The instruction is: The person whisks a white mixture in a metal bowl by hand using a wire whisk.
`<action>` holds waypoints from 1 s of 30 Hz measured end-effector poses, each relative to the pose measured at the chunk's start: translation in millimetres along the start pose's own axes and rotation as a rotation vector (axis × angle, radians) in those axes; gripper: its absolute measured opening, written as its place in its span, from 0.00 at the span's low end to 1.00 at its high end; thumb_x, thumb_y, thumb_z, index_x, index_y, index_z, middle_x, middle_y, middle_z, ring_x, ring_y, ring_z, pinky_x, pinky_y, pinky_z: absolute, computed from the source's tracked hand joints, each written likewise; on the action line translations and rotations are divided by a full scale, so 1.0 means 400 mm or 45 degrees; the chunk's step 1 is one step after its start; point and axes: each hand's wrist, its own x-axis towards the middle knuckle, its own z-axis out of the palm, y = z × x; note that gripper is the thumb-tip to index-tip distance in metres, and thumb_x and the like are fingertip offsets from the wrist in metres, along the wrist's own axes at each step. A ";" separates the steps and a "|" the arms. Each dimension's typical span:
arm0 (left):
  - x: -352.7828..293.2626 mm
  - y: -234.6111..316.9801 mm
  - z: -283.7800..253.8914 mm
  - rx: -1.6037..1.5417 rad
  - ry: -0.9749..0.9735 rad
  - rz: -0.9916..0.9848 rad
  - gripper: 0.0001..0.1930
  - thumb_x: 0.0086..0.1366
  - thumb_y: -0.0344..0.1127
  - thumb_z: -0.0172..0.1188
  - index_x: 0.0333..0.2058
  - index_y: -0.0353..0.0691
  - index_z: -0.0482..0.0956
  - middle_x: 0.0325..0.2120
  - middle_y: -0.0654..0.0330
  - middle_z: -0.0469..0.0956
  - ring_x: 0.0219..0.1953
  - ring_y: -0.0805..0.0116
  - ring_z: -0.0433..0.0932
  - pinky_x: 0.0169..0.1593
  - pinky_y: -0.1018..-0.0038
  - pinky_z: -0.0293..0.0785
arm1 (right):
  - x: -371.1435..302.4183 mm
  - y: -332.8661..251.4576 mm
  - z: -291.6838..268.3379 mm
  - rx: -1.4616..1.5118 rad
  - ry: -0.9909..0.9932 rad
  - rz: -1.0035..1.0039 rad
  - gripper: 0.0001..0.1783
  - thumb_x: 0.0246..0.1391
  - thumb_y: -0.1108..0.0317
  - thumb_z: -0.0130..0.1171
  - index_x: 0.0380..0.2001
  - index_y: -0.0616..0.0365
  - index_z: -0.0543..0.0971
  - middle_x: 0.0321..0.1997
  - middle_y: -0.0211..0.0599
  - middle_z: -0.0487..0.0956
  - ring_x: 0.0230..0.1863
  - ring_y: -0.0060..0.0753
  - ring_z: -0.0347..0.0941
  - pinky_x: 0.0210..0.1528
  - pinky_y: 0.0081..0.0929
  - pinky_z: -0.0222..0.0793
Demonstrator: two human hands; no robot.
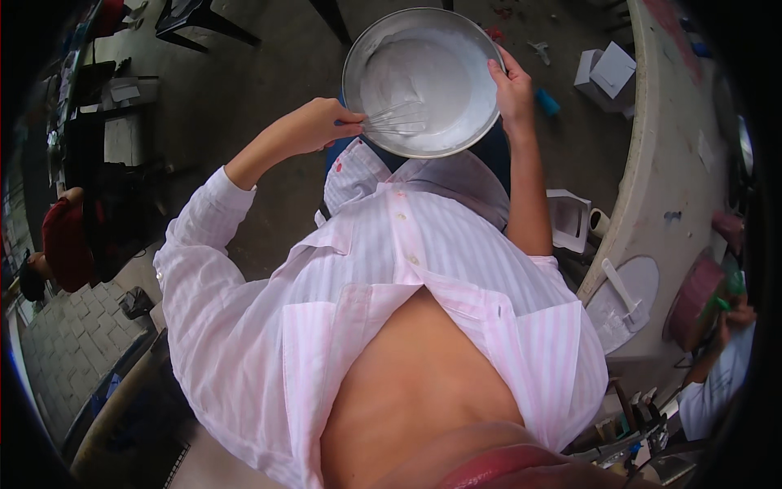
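Curling closed in the head view, the fingers of the left hand [326,124] grip a whisk [399,121] of thin looped metal wires at the left side of a round metal bowl [366,37]. The right hand [515,94] clasps the bowl's right rim, thumb over the edge and the other fingers partly hidden. The bowl sits above the person's lap; inside, a smooth, glossy white mixture [468,85] coats the bottom and smears up the wall, touching the wires. The person's shirt [326,265] is thin, wrinkled cloth with pale pink stripes and red spots near the hem. Below spreads a dark grey, stained floor [277,208]; at the right, a long pale table [672,175] bows with the lens. A black chair [199,24] stands at the top, and grey block paving [77,330] shows lower left. Any lettering on the white papers [612,69] is too small to read.
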 end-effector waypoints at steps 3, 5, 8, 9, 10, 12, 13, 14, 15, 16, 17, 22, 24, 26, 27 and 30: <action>-0.013 -0.003 0.017 0.043 -0.043 -0.112 0.18 0.67 0.41 0.57 0.53 0.45 0.77 0.14 0.55 0.69 0.15 0.72 0.66 0.26 0.72 0.67 | -0.012 -0.011 0.004 0.028 -0.054 -0.034 0.20 0.62 0.72 0.53 0.57 0.66 0.72 0.50 0.36 0.79 0.48 0.21 0.73 0.53 0.19 0.66; -0.035 0.013 0.029 0.198 -0.064 0.123 0.17 0.68 0.41 0.56 0.54 0.47 0.77 0.12 0.59 0.65 0.15 0.75 0.65 0.23 0.73 0.65 | -0.012 -0.011 0.006 -0.006 -0.044 0.015 0.20 0.62 0.72 0.53 0.57 0.66 0.72 0.50 0.35 0.79 0.48 0.21 0.73 0.53 0.18 0.66; -0.015 -0.006 -0.009 -0.017 -0.140 -0.135 0.17 0.68 0.40 0.55 0.54 0.47 0.77 0.11 0.59 0.64 0.14 0.74 0.65 0.22 0.73 0.65 | -0.013 -0.018 0.014 0.016 -0.038 -0.040 0.19 0.60 0.72 0.53 0.55 0.63 0.75 0.47 0.36 0.81 0.46 0.21 0.74 0.51 0.21 0.67; -0.002 -0.041 -0.011 0.019 0.073 -0.092 0.17 0.69 0.40 0.54 0.54 0.47 0.77 0.12 0.58 0.65 0.14 0.74 0.65 0.22 0.73 0.65 | -0.018 -0.016 0.015 0.015 -0.046 -0.036 0.19 0.60 0.72 0.53 0.55 0.63 0.75 0.47 0.36 0.81 0.46 0.21 0.74 0.51 0.21 0.67; 0.005 -0.062 0.000 0.073 0.073 -0.075 0.17 0.69 0.40 0.54 0.54 0.47 0.77 0.12 0.60 0.64 0.14 0.75 0.64 0.22 0.73 0.64 | -0.019 -0.013 0.012 0.022 -0.041 -0.022 0.19 0.60 0.72 0.53 0.55 0.62 0.75 0.46 0.36 0.81 0.46 0.21 0.74 0.51 0.20 0.67; -0.015 0.013 -0.004 -0.059 -0.252 -0.195 0.17 0.68 0.40 0.55 0.54 0.48 0.76 0.13 0.62 0.64 0.15 0.77 0.61 0.21 0.74 0.63 | 0.001 -0.016 0.009 0.033 -0.004 -0.034 0.19 0.60 0.72 0.53 0.55 0.62 0.75 0.46 0.36 0.81 0.45 0.20 0.74 0.51 0.20 0.67; -0.031 0.056 -0.026 -0.180 -0.428 -0.367 0.17 0.68 0.41 0.55 0.55 0.48 0.76 0.13 0.63 0.64 0.15 0.77 0.60 0.21 0.74 0.62 | -0.004 -0.015 0.012 -0.001 -0.012 -0.028 0.19 0.60 0.72 0.53 0.55 0.62 0.75 0.46 0.35 0.82 0.45 0.20 0.75 0.50 0.20 0.67; -0.023 0.026 -0.016 -0.187 -0.430 -0.371 0.17 0.68 0.41 0.55 0.55 0.48 0.76 0.13 0.63 0.64 0.15 0.77 0.60 0.21 0.74 0.62 | -0.008 -0.013 0.013 -0.034 -0.020 -0.023 0.19 0.60 0.73 0.53 0.55 0.62 0.75 0.45 0.35 0.82 0.45 0.20 0.75 0.50 0.20 0.67; -0.004 -0.030 -0.002 -0.084 -0.169 -0.242 0.17 0.68 0.41 0.56 0.55 0.49 0.77 0.13 0.65 0.64 0.15 0.78 0.60 0.21 0.75 0.62 | -0.010 -0.009 0.011 -0.037 -0.025 -0.018 0.19 0.60 0.73 0.53 0.55 0.62 0.75 0.45 0.35 0.82 0.45 0.20 0.75 0.50 0.20 0.67; 0.006 -0.018 -0.016 0.030 0.091 -0.102 0.17 0.68 0.42 0.56 0.55 0.50 0.77 0.14 0.67 0.65 0.15 0.78 0.60 0.20 0.75 0.61 | -0.003 -0.008 0.008 0.001 -0.029 -0.033 0.19 0.60 0.73 0.53 0.54 0.62 0.75 0.45 0.35 0.82 0.45 0.20 0.75 0.50 0.20 0.67; 0.003 -0.004 -0.019 0.033 0.090 -0.095 0.17 0.68 0.42 0.56 0.55 0.50 0.77 0.14 0.67 0.65 0.15 0.78 0.60 0.20 0.75 0.61 | 0.002 -0.007 0.006 0.039 -0.032 -0.049 0.19 0.60 0.72 0.53 0.54 0.62 0.75 0.45 0.35 0.82 0.44 0.20 0.75 0.50 0.20 0.67; -0.009 -0.043 0.020 -0.050 -0.168 -0.131 0.17 0.69 0.42 0.54 0.55 0.49 0.76 0.13 0.66 0.62 0.15 0.78 0.60 0.21 0.75 0.62 | -0.003 0.003 0.007 0.010 -0.045 -0.050 0.18 0.60 0.72 0.54 0.54 0.62 0.75 0.46 0.35 0.82 0.45 0.19 0.74 0.50 0.20 0.68; -0.024 0.025 0.025 -0.040 -0.348 -0.212 0.18 0.69 0.42 0.54 0.56 0.48 0.75 0.12 0.64 0.63 0.14 0.76 0.60 0.22 0.74 0.63 | 0.004 0.009 -0.001 0.013 -0.030 -0.077 0.18 0.60 0.72 0.54 0.54 0.62 0.76 0.46 0.35 0.82 0.44 0.19 0.74 0.50 0.20 0.68; -0.019 0.028 0.000 -0.115 -0.152 -0.193 0.18 0.69 0.43 0.54 0.56 0.48 0.75 0.12 0.64 0.63 0.14 0.75 0.61 0.22 0.74 0.63 | -0.013 0.006 0.004 0.003 -0.022 -0.048 0.18 0.60 0.72 0.54 0.54 0.62 0.76 0.45 0.34 0.82 0.44 0.19 0.74 0.49 0.19 0.68; -0.011 0.015 -0.011 -0.188 0.045 -0.174 0.18 0.69 0.43 0.54 0.55 0.47 0.75 0.12 0.63 0.63 0.14 0.75 0.61 0.22 0.74 0.63 | -0.009 0.005 0.003 0.001 -0.023 -0.046 0.18 0.60 0.72 0.54 0.54 0.62 0.76 0.45 0.34 0.82 0.44 0.19 0.74 0.49 0.19 0.68; -0.019 0.025 0.005 -0.061 -0.032 -0.058 0.18 0.70 0.42 0.54 0.55 0.48 0.76 0.12 0.65 0.62 0.14 0.77 0.60 0.21 0.76 0.62 | 0.007 -0.001 0.001 0.027 -0.062 -0.060 0.18 0.60 0.73 0.54 0.54 0.62 0.76 0.45 0.34 0.82 0.43 0.19 0.75 0.48 0.19 0.68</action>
